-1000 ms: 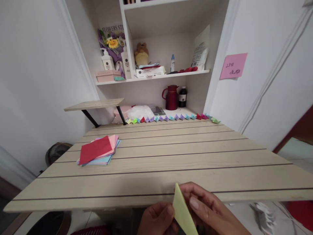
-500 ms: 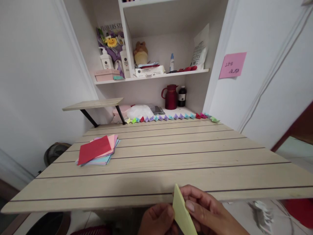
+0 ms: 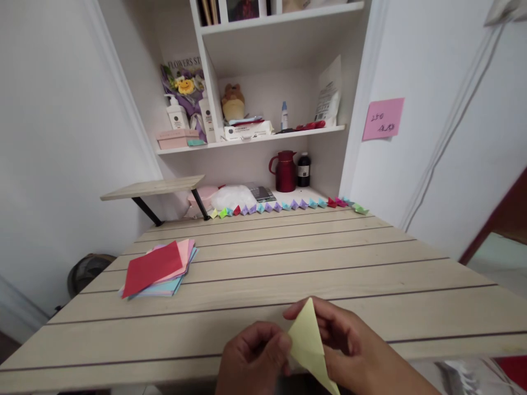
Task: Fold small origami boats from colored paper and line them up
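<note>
At the far left of the slatted wooden table lies a stack of coloured paper squares, a red sheet on top and pink and light blue edges showing beneath. Behind it a small raised board stands on black legs against the wall. On the shelf above are two white pump bottles and a brown plush toy.

At the near edge of the table, the left hand has its fingers curled in, and its thumb and fingertips pinch the left side of a pale yellow folded paper. This paper is a pointed, triangular fold held upright just above the table's near edge, between the two hands, its tip up.

Along the far edge of the table runs a row of small folded paper pieces in green, red, purple, blue and pink, set touching one another. Behind the row stand a dark red jug and a dark bottle, just beside each other.

The right hand backs the yellow paper from the right, its fingers narrow and wrapped behind the fold, gripping it. On the wall at the right hangs a pink sticky note with handwriting too small to read.
</note>
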